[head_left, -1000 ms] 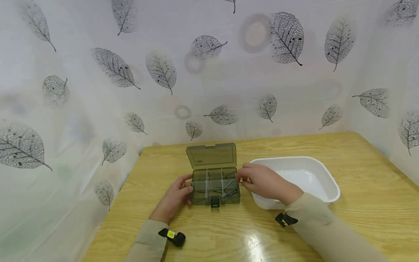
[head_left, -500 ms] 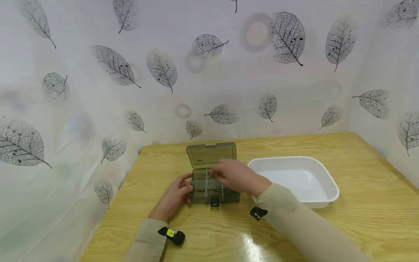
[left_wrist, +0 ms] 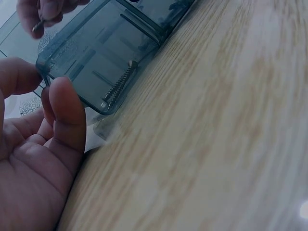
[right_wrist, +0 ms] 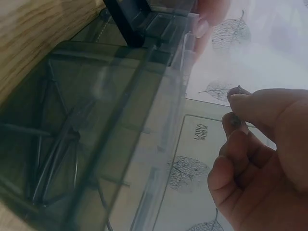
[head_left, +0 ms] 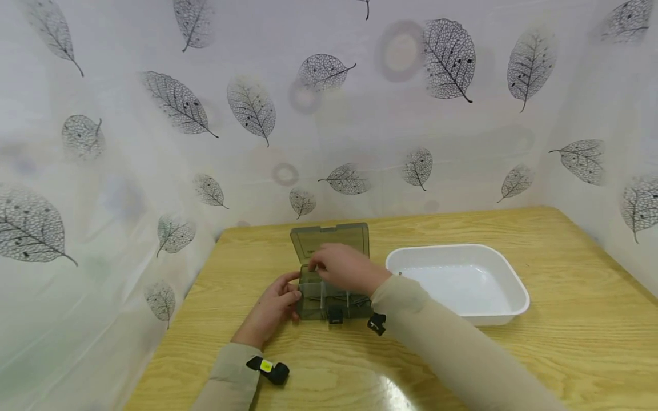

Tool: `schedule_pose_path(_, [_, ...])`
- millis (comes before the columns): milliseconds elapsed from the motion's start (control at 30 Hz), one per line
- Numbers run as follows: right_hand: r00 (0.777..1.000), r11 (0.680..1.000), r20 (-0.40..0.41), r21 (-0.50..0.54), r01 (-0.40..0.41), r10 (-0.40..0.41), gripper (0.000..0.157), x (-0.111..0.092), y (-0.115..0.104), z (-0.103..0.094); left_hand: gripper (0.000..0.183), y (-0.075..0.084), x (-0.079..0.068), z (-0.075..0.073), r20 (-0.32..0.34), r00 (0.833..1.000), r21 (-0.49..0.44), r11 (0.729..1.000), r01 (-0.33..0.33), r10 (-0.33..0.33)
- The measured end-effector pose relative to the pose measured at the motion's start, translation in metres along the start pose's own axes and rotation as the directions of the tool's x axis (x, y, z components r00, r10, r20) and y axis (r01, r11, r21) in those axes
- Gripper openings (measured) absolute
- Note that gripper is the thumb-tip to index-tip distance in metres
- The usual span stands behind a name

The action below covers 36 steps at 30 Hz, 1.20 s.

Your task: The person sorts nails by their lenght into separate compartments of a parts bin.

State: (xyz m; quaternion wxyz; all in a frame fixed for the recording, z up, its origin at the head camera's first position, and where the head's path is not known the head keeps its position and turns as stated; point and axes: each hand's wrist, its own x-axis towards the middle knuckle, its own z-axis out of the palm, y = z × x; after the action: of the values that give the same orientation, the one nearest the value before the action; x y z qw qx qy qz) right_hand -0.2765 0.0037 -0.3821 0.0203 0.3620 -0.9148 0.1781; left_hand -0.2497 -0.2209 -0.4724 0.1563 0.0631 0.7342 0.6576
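A smoky clear plastic organizer box (head_left: 311,311) with divided compartments lies on the wooden table, its lid (head_left: 303,240) raised at the back. My left hand (head_left: 272,308) grips the box's left end, thumb and fingers at the corner. Above the back left compartment is my right hand (head_left: 341,268), which pinches a small screw (left_wrist: 38,25) between thumb and fingertips. A couple of screws (left_wrist: 120,84) lie in the front left compartment in the left wrist view. Several long, thin metal fasteners (right_wrist: 53,154) lie crossed in the compartment nearest the right wrist camera.
To the right of the box stands a white plastic tray (head_left: 516,308), partly behind my right forearm. A black latch (head_left: 335,315) hangs on the box's front. Leaf-patterned sheeting (head_left: 360,131) rises along the table's back and sides.
My right hand has moved left from the box's right edge, across the compartments, to above the left one. My left hand has kept its hold on the box.
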Motion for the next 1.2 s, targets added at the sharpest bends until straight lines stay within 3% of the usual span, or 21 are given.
schedule_pose_path(267, [0.999,0.999,0.021,0.018,-0.035,0.034,0.023,0.011,-0.002,0.008,0.055,0.0,-0.002,-0.001,-0.005,1.0,-0.003,1.0,-0.003,0.003])
schedule_pose_path(433, [0.999,0.998,0.008,0.023,-0.051,0.051,0.023,0.001,-0.002,0.007,0.054,0.002,-0.003,-0.001,-0.007,1.0,0.016,1.0,-0.013,0.014])
schedule_pose_path(833, [0.994,0.994,-0.017,0.01,-0.108,0.108,0.029,-0.074,0.015,-0.031,0.053,0.004,0.0,0.001,-0.032,0.999,0.028,0.999,-0.027,0.028])
schedule_pose_path(1200, [0.991,0.994,-0.081,0.015,-0.108,0.109,0.027,-0.141,0.076,-0.039,0.054,0.001,0.0,-0.001,-0.022,1.0,0.043,0.999,-0.014,0.015])
